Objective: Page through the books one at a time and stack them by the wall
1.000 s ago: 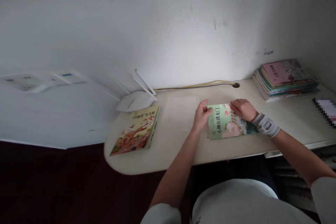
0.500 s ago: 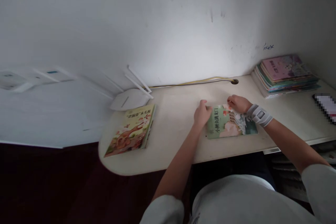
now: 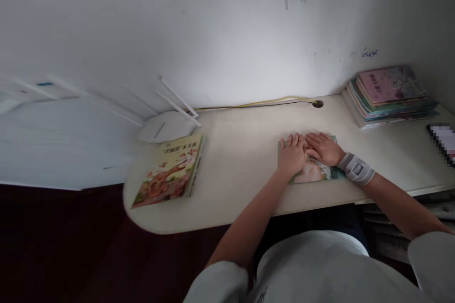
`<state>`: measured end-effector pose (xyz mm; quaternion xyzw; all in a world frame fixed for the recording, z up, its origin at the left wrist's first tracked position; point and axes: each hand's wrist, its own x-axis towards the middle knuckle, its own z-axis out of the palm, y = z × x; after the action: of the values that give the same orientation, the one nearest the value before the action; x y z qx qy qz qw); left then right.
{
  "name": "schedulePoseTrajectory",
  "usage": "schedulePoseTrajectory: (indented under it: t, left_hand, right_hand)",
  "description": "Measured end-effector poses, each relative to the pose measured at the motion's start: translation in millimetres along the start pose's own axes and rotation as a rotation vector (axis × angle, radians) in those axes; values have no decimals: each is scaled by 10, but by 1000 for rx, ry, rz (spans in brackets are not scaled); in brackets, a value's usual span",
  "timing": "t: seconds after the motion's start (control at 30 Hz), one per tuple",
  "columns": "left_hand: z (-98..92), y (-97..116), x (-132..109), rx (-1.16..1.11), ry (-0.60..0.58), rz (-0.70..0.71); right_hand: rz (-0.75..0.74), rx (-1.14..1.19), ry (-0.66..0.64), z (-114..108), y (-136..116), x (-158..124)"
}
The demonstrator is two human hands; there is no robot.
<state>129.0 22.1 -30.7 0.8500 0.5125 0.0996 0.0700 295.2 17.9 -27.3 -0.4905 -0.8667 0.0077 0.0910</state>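
Note:
A green picture book (image 3: 308,173) lies closed on the white desk (image 3: 238,165), in front of my body. My left hand (image 3: 293,154) rests flat on the left part of its cover, fingers stretched toward the wall. Flat on the upper middle of the cover is my right hand (image 3: 325,148), its fingers pointing left and meeting the left hand. Both hands are open and hide the title and much of the picture. A pale band with a small dark face circles my right wrist.
Left on the desk lie picture books with a yellow-green cover (image 3: 168,170), beside a white router (image 3: 167,126) with antennas. A stack of books (image 3: 389,97) stands at the back right, near a phone (image 3: 442,139). Cables (image 3: 256,104) run along the wall into a hole.
Both hands have gone from bent fingers at the book's left and far edges to lying flat on its cover, close together. The view has shifted slightly.

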Motion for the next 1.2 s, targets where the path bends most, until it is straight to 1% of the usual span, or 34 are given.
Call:
schedulePoseTrajectory:
  t: [0.1, 0.2, 0.27, 0.33, 0.4, 0.47, 0.5, 0.53, 0.6, 0.67, 0.73, 0.8, 0.83, 0.87, 0.93, 1.07, 1.13, 1.2]
  left_hand:
    - [-10, -112, -13, -5, -7, -64]
    - [-35, -186, -16, -15, -25, -131]
    - [-76, -185, -46, -10, 9, -153]
    - [-128, -152, -133, -2, 92, -137]
    - [-166, -120, -285, -21, 175, -84]
    - [-169, -127, -480, -120, 214, -77]
    - [-158, -152, -579, -218, 219, -124]
    - [-144, -189, -670, -356, 225, -202]
    - [-126, -282, -820, -707, 250, -352]
    - [-145, -362, -927, -1079, 341, -502]
    - [-194, -392, -1015, -1432, 466, -647]
    - [-245, -358, -1102, -1703, 570, -787]
    - [-261, -318, -1147, -1795, 590, -845]
    - [-268, -264, -1190, -1859, 581, -883]
    - [-261, -126, -1258, -1929, 503, -895]
    - [-240, 181, -1282, -1952, 288, -808]
    - [-248, 316, -1255, -1923, 150, -726]
    - [-261, 422, -1224, -1888, 48, -591]
  right_hand:
    - [5, -54, -44, 25, 192, -168]
    - [24, -102, -81, -7, 286, -216]
    - [32, -145, -94, -65, 252, -181]
    - [67, -200, -97, -140, 165, -129]
    - [119, -248, -95, -205, 62, -103]
    - [160, -272, -90, -235, -25, -128]
    - [177, -274, -80, -234, -62, -161]
    - [201, -273, -63, -223, -95, -205]
    - [269, -271, -8, -183, -158, -319]
    - [338, -276, 54, -144, -225, -446]
    - [382, -282, 98, -124, -296, -566]
    - [417, -286, 124, -120, -362, -667]
    - [436, -289, 134, -119, -391, -708]
    - [451, -292, 144, -117, -417, -744]
    - [477, -298, 164, -105, -459, -801]
    - [526, -273, 207, -60, -517, -880]
    - [552, -239, 225, -43, -530, -911]
    - [572, -196, 246, -34, -524, -942]
